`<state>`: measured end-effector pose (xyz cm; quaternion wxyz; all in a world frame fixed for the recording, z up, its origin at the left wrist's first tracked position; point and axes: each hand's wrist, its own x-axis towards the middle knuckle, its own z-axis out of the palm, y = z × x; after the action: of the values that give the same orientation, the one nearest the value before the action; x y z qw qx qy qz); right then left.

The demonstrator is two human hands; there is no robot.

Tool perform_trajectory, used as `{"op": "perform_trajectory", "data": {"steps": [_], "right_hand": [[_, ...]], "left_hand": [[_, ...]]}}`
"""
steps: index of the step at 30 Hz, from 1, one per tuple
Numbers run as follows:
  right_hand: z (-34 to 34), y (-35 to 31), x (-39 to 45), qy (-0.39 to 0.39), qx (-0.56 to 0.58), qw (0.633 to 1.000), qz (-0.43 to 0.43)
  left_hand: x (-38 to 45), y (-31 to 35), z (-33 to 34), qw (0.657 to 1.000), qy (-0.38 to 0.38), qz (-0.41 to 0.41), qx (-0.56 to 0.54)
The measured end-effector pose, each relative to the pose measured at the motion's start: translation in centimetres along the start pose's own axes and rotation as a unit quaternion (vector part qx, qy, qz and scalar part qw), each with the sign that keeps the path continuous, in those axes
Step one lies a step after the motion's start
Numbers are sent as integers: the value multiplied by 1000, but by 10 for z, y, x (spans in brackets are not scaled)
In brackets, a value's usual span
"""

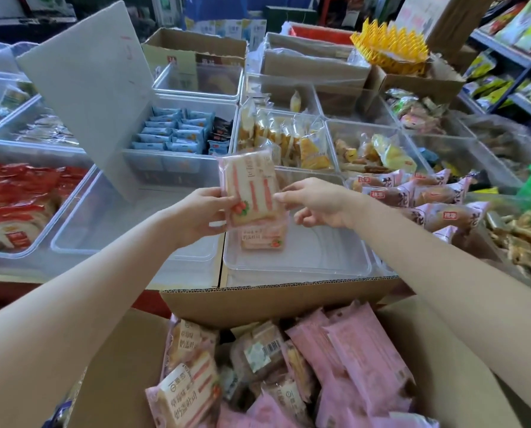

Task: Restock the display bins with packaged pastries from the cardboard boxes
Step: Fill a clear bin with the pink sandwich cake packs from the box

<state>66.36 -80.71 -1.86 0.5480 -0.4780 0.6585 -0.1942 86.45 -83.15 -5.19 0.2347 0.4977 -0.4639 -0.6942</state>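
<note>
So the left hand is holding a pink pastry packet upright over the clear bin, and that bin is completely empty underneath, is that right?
Not quite. The left hand does hold the pink pastry packet upright over the clear bin, but the bin is not empty: the head view shows another pink packet already lying in it.

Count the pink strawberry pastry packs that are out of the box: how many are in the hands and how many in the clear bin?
Held pink pastry pack: 1
Pink pastry pack lying in the clear bin: 1
Total: 2
</note>
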Motion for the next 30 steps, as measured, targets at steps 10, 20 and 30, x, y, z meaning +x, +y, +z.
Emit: {"op": "perform_trajectory", "data": {"steps": [10, 20, 30], "right_hand": [[-7, 38, 50, 135, -326, 934, -51], [39, 74, 122, 69, -397, 915, -17], [20, 64, 83, 39, -442, 893, -75]], "left_hand": [[8, -25, -11, 922, 89, -23, 377], [-11, -47, -23, 881, 90, -30, 464], [-27, -50, -9, 889, 148, 100, 422]]}}
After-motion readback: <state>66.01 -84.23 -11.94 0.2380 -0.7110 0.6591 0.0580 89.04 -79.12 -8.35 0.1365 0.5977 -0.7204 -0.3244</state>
